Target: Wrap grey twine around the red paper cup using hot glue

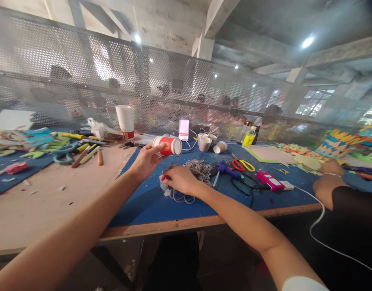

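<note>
A red and white paper cup [170, 146] lies sideways in my left hand [147, 161], whose fingers are wrapped round it above the blue mat. Lower and to the right, my right hand [180, 178] is bent down with its fingers closed at a whitish, bristly bundle [165, 186]. Exactly what the fingertips pinch is hidden. Behind and beneath that hand spreads a heap of grey cord [199, 169], with loose loops reaching toward the front. A blue glue gun [228, 169] lies just right of the cord.
Several cord-wrapped cups [204, 143] and a lit phone [184, 129] stand behind my hands. A cup stack [124, 120] and tools [87, 153] are on the left. Scissors [246, 165], a pink box [270, 180] and a bottle [249, 137] lie rightward, near another person's arm [328, 186].
</note>
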{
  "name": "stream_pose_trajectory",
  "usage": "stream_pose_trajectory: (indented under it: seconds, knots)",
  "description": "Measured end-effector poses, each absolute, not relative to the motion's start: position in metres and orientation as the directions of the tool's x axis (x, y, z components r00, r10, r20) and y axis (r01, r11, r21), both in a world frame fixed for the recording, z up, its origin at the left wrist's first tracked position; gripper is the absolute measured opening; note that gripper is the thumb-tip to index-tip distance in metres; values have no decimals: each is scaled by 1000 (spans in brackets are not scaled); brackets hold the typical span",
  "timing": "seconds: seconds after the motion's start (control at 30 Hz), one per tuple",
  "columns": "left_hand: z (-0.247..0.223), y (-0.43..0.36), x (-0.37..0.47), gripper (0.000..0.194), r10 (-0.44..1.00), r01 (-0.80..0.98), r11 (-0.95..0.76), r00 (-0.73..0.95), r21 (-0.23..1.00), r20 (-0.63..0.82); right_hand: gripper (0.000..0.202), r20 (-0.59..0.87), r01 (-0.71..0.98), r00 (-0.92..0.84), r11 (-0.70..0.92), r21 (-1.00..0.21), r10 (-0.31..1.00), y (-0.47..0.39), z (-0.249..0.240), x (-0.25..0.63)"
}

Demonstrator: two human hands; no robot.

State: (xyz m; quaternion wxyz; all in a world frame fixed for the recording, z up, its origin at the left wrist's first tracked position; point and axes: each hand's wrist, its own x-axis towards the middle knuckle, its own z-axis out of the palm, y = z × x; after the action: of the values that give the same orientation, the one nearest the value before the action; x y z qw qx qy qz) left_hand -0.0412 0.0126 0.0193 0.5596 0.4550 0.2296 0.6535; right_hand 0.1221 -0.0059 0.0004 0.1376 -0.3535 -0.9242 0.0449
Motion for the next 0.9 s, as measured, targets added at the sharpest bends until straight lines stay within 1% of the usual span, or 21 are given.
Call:
stream_pose_trajectory:
  seconds: [0.1, 0.17, 0.27, 0.37, 0.43, 0.47, 0.5, 0.53, 0.57, 0.6, 0.63, 0.67, 0.7, 0.77, 0.83, 0.9]
  knots:
    - [18, 12, -43, 12, 941, -522, -269, 35, 809, 336, 17, 265, 659, -666, 716, -231, 698, -4, 4, 126]
    - [17, 13, -45, 12, 939, -529, -274, 32, 803, 342, 22, 250, 646, -678, 722, -247, 692, -6, 11, 132]
    - [18, 14, -48, 10, 936, -544, -281, 26, 790, 351, 33, 171, 546, -775, 781, -303, 608, -15, 26, 147]
    - [21, 13, -51, 9, 934, -557, -281, 28, 781, 356, 41, 113, 387, -873, 814, -434, 475, -24, 44, 170]
    - [23, 13, -54, 9, 936, -560, -283, 15, 778, 352, 41, 105, 318, -886, 757, -571, 451, -23, 51, 186]
    - [24, 13, -55, 10, 937, -561, -285, 9, 778, 350, 38, 130, 315, -854, 699, -642, 504, -19, 52, 192]
    - [25, 13, -57, 12, 938, -561, -285, 5, 777, 348, 37, 159, 343, -783, 631, -695, 601, -13, 52, 197]
    - [25, 13, -58, 14, 938, -562, -282, 9, 778, 347, 38, 183, 401, -675, 564, -722, 715, -6, 49, 200]
    - [25, 14, -59, 16, 938, -562, -281, 12, 778, 347, 37, 217, 479, -536, 507, -717, 815, 2, 46, 201]
    - [25, 14, -60, 18, 939, -562, -277, 15, 780, 344, 34, 263, 562, -419, 476, -677, 869, 10, 42, 200]
    - [25, 14, -61, 19, 939, -562, -274, 17, 780, 342, 31, 306, 642, -357, 470, -606, 883, 17, 37, 196]
    - [25, 15, -61, 18, 940, -564, -271, 20, 780, 341, 29, 313, 692, -362, 478, -541, 878, 23, 33, 191]
    - [25, 15, -61, 16, 940, -568, -267, 25, 778, 341, 27, 299, 714, -409, 506, -484, 862, 26, 29, 184]
    - [24, 14, -60, 13, 938, -575, -261, 39, 775, 345, 21, 254, 691, -547, 601, -401, 798, 29, 22, 166]
    - [23, 14, -58, 10, 937, -575, -253, 55, 778, 345, 19, 221, 629, -648, 676, -384, 729, 28, 17, 147]
    - [22, 14, -57, 10, 938, -567, -244, 69, 787, 341, 19, 158, 584, -721, 714, -385, 675, 25, 12, 130]
